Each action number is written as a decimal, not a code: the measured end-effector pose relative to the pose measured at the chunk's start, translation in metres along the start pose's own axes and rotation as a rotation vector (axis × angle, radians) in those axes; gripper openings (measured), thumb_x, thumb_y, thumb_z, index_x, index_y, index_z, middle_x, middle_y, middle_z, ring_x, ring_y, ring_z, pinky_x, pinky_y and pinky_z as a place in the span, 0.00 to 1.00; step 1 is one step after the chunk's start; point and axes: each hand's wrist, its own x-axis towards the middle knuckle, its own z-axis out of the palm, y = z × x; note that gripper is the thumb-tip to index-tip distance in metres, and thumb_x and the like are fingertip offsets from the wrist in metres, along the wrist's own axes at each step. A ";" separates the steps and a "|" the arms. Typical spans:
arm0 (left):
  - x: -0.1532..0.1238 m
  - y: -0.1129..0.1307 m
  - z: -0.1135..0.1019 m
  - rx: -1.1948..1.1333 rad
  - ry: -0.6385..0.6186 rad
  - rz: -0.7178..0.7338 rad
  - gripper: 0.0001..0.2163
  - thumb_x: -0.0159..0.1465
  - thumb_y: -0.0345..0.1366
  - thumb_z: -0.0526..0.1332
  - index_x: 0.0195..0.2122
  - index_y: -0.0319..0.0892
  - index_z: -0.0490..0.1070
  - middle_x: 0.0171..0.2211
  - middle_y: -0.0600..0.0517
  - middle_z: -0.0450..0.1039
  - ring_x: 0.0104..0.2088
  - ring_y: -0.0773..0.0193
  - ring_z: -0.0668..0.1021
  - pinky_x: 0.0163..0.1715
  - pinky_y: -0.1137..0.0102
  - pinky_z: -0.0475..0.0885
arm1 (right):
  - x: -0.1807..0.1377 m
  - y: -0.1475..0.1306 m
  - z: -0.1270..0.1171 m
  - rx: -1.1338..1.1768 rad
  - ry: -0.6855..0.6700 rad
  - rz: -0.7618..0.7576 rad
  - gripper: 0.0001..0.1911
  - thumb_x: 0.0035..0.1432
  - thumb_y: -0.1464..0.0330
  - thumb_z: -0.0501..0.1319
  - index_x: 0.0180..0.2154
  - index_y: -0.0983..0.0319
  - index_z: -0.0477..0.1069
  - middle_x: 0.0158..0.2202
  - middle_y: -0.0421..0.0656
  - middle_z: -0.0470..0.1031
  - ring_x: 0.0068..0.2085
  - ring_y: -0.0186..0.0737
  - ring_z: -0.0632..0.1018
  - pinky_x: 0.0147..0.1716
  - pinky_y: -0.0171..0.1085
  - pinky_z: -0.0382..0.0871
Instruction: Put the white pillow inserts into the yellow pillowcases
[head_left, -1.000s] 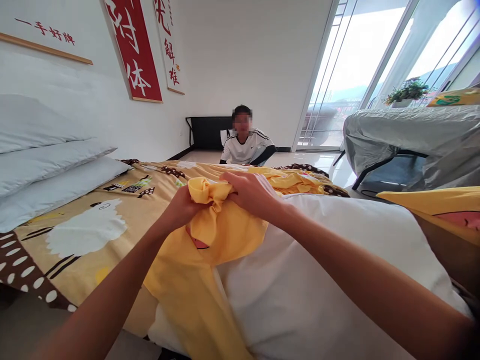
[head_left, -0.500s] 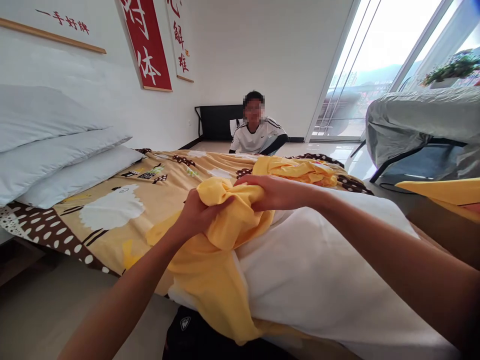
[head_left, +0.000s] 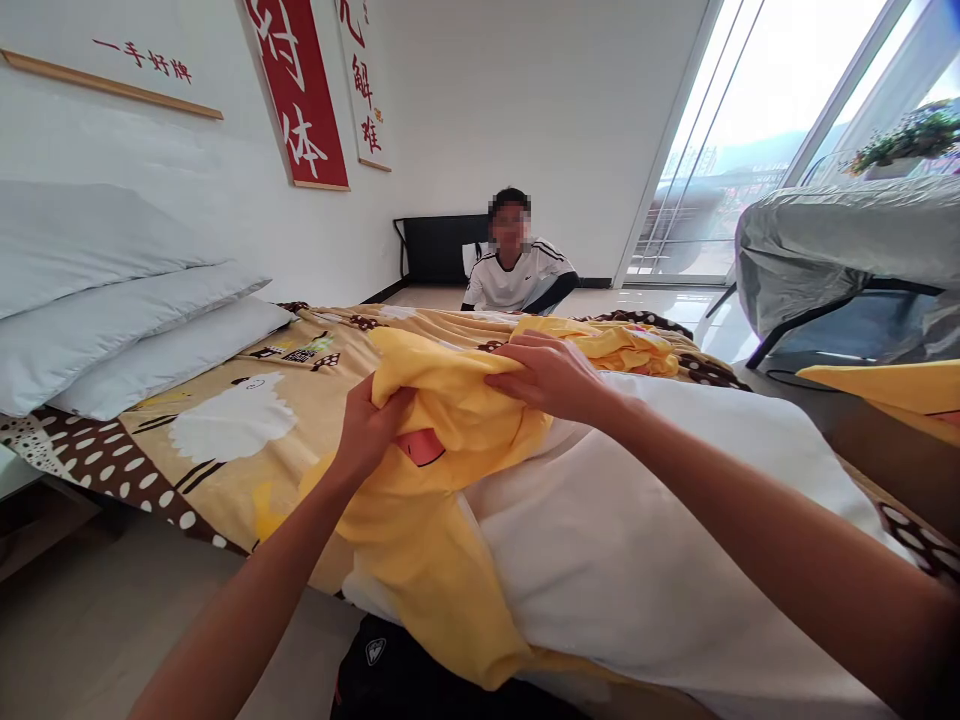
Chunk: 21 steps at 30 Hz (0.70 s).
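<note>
My left hand point(head_left: 371, 420) is closed on the left edge of a bunched yellow cloth cover point(head_left: 450, 400), thumb on top. My right hand point(head_left: 551, 375) pinches the same cover at its upper right side. A pink-red printed patch shows on the cloth just below my left hand. Loose folds of the cover hang down toward the bed's near edge. To the right, and partly under the cloth, lies a large white padded piece point(head_left: 660, 520), perhaps a quilt or pillow filling. Whether the cover goes around it cannot be made out.
Beneath is a bed with a sheep-print blanket point(head_left: 300, 450). White pillows point(head_left: 127, 320) are stacked at the left. More crumpled yellow cloth point(head_left: 600, 345) lies on the far side. A person point(head_left: 514, 265) sits beyond the bed. Plastic-covered furniture point(head_left: 847, 230) stands at the right.
The bunched yellow cover has been spread wider between my hands, bringing the pink-red patch into view. My left hand has moved slightly left, and my right slightly right.
</note>
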 end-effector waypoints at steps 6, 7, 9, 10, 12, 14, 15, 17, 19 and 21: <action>0.004 -0.012 -0.006 -0.128 0.019 -0.064 0.18 0.48 0.42 0.70 0.36 0.37 0.74 0.34 0.50 0.75 0.34 0.60 0.75 0.33 0.70 0.71 | -0.013 0.035 -0.008 -0.195 -0.032 0.134 0.14 0.60 0.58 0.55 0.34 0.62 0.71 0.30 0.45 0.72 0.33 0.40 0.70 0.30 0.35 0.55; 0.004 -0.013 -0.008 -0.147 -0.010 -0.083 0.19 0.48 0.42 0.70 0.38 0.37 0.73 0.35 0.49 0.75 0.35 0.59 0.75 0.33 0.69 0.71 | -0.013 0.039 -0.009 -0.164 -0.073 0.187 0.13 0.58 0.59 0.56 0.31 0.62 0.70 0.29 0.44 0.71 0.32 0.40 0.70 0.30 0.35 0.56; 0.005 -0.012 -0.012 -0.141 -0.050 -0.082 0.21 0.48 0.41 0.70 0.41 0.38 0.72 0.38 0.48 0.75 0.37 0.58 0.75 0.34 0.68 0.72 | -0.012 0.043 -0.013 -0.074 -0.217 0.236 0.13 0.53 0.58 0.61 0.27 0.62 0.69 0.28 0.44 0.71 0.32 0.40 0.69 0.31 0.36 0.57; 0.005 -0.011 -0.012 -0.114 -0.062 -0.064 0.22 0.48 0.41 0.70 0.42 0.38 0.71 0.38 0.47 0.75 0.37 0.58 0.75 0.35 0.68 0.72 | -0.011 0.041 -0.014 -0.020 -0.279 0.228 0.14 0.51 0.58 0.62 0.26 0.62 0.69 0.29 0.44 0.71 0.33 0.41 0.69 0.32 0.37 0.57; 0.002 -0.005 -0.009 -0.039 -0.087 -0.010 0.22 0.49 0.42 0.69 0.43 0.38 0.71 0.38 0.48 0.74 0.38 0.57 0.75 0.36 0.68 0.72 | -0.006 0.031 -0.015 0.086 -0.298 0.174 0.16 0.48 0.57 0.65 0.32 0.62 0.70 0.34 0.46 0.73 0.37 0.44 0.71 0.36 0.39 0.59; -0.004 0.002 -0.001 0.039 -0.110 0.046 0.19 0.51 0.42 0.67 0.42 0.38 0.71 0.37 0.49 0.74 0.38 0.58 0.75 0.36 0.69 0.71 | 0.001 0.013 -0.012 0.159 -0.195 0.122 0.25 0.46 0.56 0.66 0.44 0.61 0.69 0.42 0.47 0.73 0.42 0.47 0.71 0.42 0.41 0.59; -0.007 0.006 0.002 0.084 -0.121 0.073 0.18 0.52 0.42 0.66 0.41 0.39 0.71 0.36 0.50 0.74 0.37 0.59 0.74 0.36 0.69 0.70 | 0.005 0.003 -0.008 0.178 -0.143 0.093 0.28 0.46 0.58 0.66 0.48 0.60 0.67 0.44 0.47 0.73 0.43 0.47 0.71 0.43 0.41 0.59; -0.012 0.011 0.005 0.161 -0.165 0.117 0.17 0.53 0.42 0.66 0.41 0.40 0.70 0.36 0.50 0.73 0.38 0.60 0.74 0.37 0.70 0.69 | 0.012 -0.014 0.002 0.178 -0.101 0.044 0.20 0.48 0.63 0.63 0.44 0.61 0.69 0.40 0.45 0.74 0.40 0.44 0.72 0.42 0.40 0.58; -0.013 0.013 0.001 0.135 -0.248 0.117 0.18 0.53 0.43 0.65 0.42 0.41 0.70 0.38 0.50 0.74 0.38 0.60 0.74 0.38 0.70 0.69 | 0.017 -0.021 0.010 0.167 -0.079 0.042 0.07 0.48 0.70 0.58 0.33 0.62 0.70 0.32 0.42 0.74 0.34 0.39 0.71 0.36 0.36 0.58; -0.011 0.011 -0.009 -0.019 -0.307 0.057 0.17 0.57 0.48 0.60 0.40 0.42 0.71 0.37 0.49 0.74 0.38 0.59 0.75 0.39 0.69 0.69 | 0.019 -0.021 0.016 0.223 -0.025 0.073 0.06 0.47 0.73 0.55 0.29 0.62 0.70 0.29 0.41 0.73 0.32 0.37 0.71 0.33 0.34 0.57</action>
